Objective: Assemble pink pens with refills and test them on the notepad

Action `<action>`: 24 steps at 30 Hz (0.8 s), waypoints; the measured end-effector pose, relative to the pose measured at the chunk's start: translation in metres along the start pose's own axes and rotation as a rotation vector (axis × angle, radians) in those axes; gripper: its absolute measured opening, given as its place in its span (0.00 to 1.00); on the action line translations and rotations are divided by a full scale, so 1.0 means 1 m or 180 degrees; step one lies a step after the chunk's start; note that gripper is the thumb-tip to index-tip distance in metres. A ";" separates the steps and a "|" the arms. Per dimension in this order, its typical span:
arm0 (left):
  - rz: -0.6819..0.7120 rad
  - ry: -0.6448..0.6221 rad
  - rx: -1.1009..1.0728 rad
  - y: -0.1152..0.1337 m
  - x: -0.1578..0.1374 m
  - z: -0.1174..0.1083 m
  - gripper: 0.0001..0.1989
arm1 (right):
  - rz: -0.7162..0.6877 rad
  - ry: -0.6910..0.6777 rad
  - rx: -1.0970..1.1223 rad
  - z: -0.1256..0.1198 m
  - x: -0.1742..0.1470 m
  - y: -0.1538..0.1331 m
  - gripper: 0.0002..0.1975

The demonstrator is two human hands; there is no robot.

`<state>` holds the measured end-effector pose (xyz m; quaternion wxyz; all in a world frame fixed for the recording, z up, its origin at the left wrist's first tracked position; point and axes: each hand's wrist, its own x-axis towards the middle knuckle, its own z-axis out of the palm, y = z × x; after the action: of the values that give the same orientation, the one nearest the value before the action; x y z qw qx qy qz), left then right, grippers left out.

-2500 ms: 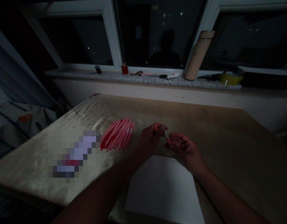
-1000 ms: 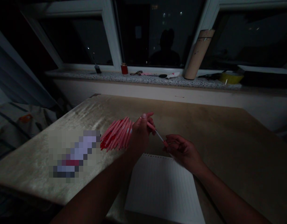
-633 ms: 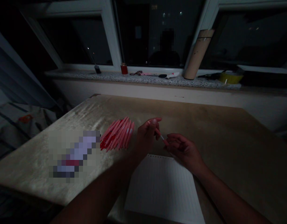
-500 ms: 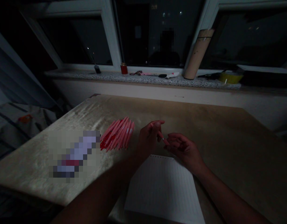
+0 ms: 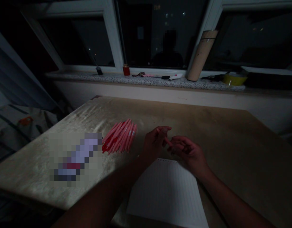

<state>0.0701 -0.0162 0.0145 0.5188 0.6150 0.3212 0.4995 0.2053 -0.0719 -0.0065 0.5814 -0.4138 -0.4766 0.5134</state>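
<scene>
from my feed i see the pink pen point(image 5: 168, 142) over the worktop point(image 5: 214, 126), well short of the far edge, left hand point(image 5: 155, 141) fingers clamped on one end, right hand point(image 5: 190, 152) fingers pinching the other; i judge it light, stiff, slightly slippery, best gripped mid-barrel.
</scene>
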 end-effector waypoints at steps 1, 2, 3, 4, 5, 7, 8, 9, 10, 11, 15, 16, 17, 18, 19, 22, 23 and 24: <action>-0.0005 -0.0024 -0.0044 -0.001 0.000 0.000 0.20 | 0.0005 -0.0076 0.0019 0.000 0.000 0.000 0.13; -0.0022 -0.0047 -0.0099 -0.001 0.000 0.000 0.20 | 0.0020 -0.0136 0.0023 0.000 0.000 -0.001 0.12; -0.0046 -0.0071 -0.0167 -0.002 0.001 0.000 0.21 | 0.0041 -0.0171 0.0032 0.000 0.000 -0.001 0.12; -0.0071 -0.0089 -0.0239 -0.002 0.001 0.000 0.21 | 0.0065 -0.0181 0.0055 0.001 0.000 0.000 0.12; -0.0085 -0.0104 -0.0302 -0.002 0.001 0.001 0.21 | 0.0084 -0.0162 0.0088 0.001 0.000 0.000 0.12; -0.0081 -0.0119 -0.0361 -0.002 0.000 0.002 0.22 | 0.0087 -0.0100 0.0107 0.002 0.000 0.000 0.13; -0.0074 -0.0132 -0.0358 -0.001 0.000 0.002 0.22 | 0.0073 -0.0074 0.0057 0.002 0.001 0.000 0.14; -0.0063 -0.0143 -0.0343 -0.001 0.000 0.003 0.22 | 0.0070 -0.0058 -0.0034 0.002 0.001 0.000 0.14; -0.0058 -0.0146 -0.0330 -0.001 0.000 0.003 0.21 | 0.0088 -0.0037 -0.0136 0.003 0.001 0.000 0.13; -0.0059 -0.0152 -0.0322 -0.001 0.000 0.003 0.21 | 0.0120 -0.0018 -0.0213 0.003 0.000 0.000 0.12; -0.0052 -0.0230 -0.0333 -0.002 0.001 0.002 0.21 | 0.0243 -0.0055 -0.0232 0.002 -0.001 0.000 0.09; -0.0048 -0.0254 -0.0357 -0.002 0.001 0.002 0.20 | 0.0228 -0.0094 -0.0240 0.001 -0.002 0.000 0.09; -0.0045 -0.0265 -0.0395 -0.002 0.001 0.002 0.20 | 0.0206 -0.0129 -0.0281 0.001 -0.002 0.000 0.10; -0.0045 -0.0273 -0.0439 -0.002 0.002 0.001 0.20 | 0.0180 -0.0145 -0.0341 0.000 -0.002 0.000 0.11; -0.0044 -0.0292 -0.0474 -0.002 0.002 0.001 0.20 | 0.0161 -0.0151 -0.0407 0.000 -0.002 -0.001 0.12; -0.0106 -0.0307 -0.0449 -0.001 0.001 0.001 0.20 | 0.0154 -0.0144 -0.0547 0.000 -0.001 -0.002 0.13; -0.0156 -0.0289 -0.0422 -0.001 0.001 0.001 0.20 | 0.0147 -0.0134 -0.0537 0.001 -0.001 -0.002 0.12; -0.0215 -0.0271 -0.0405 -0.001 0.000 0.000 0.20 | 0.0129 -0.0105 -0.0507 0.001 0.000 -0.002 0.11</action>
<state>0.0706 -0.0161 0.0139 0.5866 0.5903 0.2870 0.4745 0.2043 -0.0725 -0.0043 0.5282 -0.4598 -0.5169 0.4923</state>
